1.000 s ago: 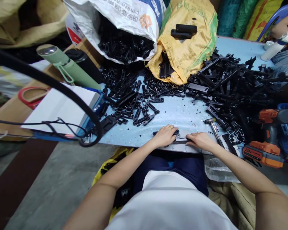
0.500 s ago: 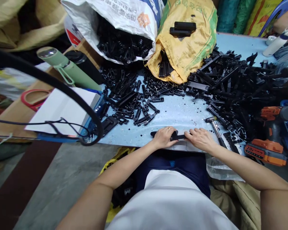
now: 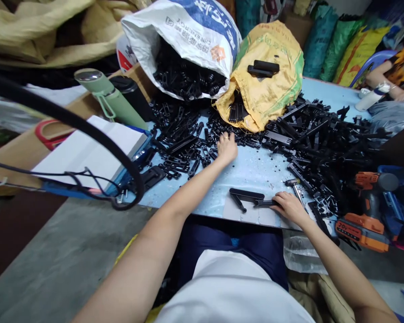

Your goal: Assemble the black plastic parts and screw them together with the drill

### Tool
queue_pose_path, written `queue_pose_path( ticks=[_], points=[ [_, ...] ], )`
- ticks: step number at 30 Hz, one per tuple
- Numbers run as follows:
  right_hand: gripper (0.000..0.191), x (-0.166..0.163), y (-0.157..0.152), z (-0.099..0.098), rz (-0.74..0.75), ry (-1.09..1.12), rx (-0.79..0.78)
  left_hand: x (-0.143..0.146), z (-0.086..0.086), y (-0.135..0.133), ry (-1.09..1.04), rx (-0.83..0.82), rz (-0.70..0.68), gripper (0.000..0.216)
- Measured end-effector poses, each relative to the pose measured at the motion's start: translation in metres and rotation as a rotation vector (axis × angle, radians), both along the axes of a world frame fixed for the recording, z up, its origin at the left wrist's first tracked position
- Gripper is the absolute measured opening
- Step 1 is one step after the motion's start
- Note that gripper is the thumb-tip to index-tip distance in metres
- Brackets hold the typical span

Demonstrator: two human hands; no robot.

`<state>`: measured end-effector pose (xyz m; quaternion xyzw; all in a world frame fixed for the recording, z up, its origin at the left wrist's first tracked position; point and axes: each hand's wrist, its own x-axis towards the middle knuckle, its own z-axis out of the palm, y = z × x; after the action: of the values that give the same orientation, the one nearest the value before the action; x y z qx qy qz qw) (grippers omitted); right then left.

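Observation:
My left hand (image 3: 226, 147) is stretched far out over the blue table (image 3: 252, 168), its fingers curled down into a scatter of small black plastic links (image 3: 188, 150); what they grip is hidden. My right hand (image 3: 288, 205) rests at the near table edge, fingers closed on the right end of a black hinged plastic assembly (image 3: 247, 197) lying flat before me. A small hammer (image 3: 295, 186) lies just beyond my right hand.
A white sack (image 3: 191, 40) and a yellow sack (image 3: 269, 76) spill black parts at the back. A big heap of black bars (image 3: 326, 139) fills the right. An orange cordless drill (image 3: 366, 211), a green flask (image 3: 112, 101), a white box (image 3: 90, 152) and a black cable (image 3: 70, 121) lie around. Another person's arm (image 3: 380, 76) shows far right.
My left hand has let go of the black assembly and reached forward to the small links. My right hand stays on the assembly. The view has tilted up a little.

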<state>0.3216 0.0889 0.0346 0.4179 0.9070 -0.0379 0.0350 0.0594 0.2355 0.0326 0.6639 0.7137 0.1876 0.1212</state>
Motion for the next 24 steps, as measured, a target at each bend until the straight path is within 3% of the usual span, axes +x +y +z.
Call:
queue_pose_path(
  ticks=[1,3,6,11,14,17,21,24],
  points=[
    [0.023,0.003,-0.002,-0.002,-0.022,0.014,-0.007,-0.007,0.001,0.019,0.000,-0.021,0.122,0.048],
    [0.021,0.006,-0.005,-0.005,-0.064,0.035,-0.026,-0.020,0.001,0.045,-0.005,-0.111,0.204,0.054],
    [0.023,0.003,-0.006,-0.008,-0.095,0.056,-0.043,-0.029,-0.007,0.050,0.039,-0.148,0.108,0.050],
    [0.039,-0.016,0.013,-0.002,-0.007,0.147,-0.042,-0.030,-0.023,0.025,0.151,-0.028,-0.131,0.027],
    [0.036,-0.036,0.048,0.002,-0.033,0.207,0.004,-0.036,-0.029,0.023,0.106,0.021,-0.232,0.019],
    [0.027,-0.061,0.101,0.007,-0.155,0.204,0.050,-0.043,-0.033,0.027,0.006,0.070,-0.277,0.015],
    [0.028,-0.096,0.172,0.015,-0.352,0.040,0.120,-0.046,-0.035,0.026,-0.030,0.114,-0.266,0.018],
    [0.033,-0.115,0.199,0.018,-0.409,-0.035,0.137,-0.048,-0.033,0.022,-0.046,0.153,-0.226,0.018]
  ],
)
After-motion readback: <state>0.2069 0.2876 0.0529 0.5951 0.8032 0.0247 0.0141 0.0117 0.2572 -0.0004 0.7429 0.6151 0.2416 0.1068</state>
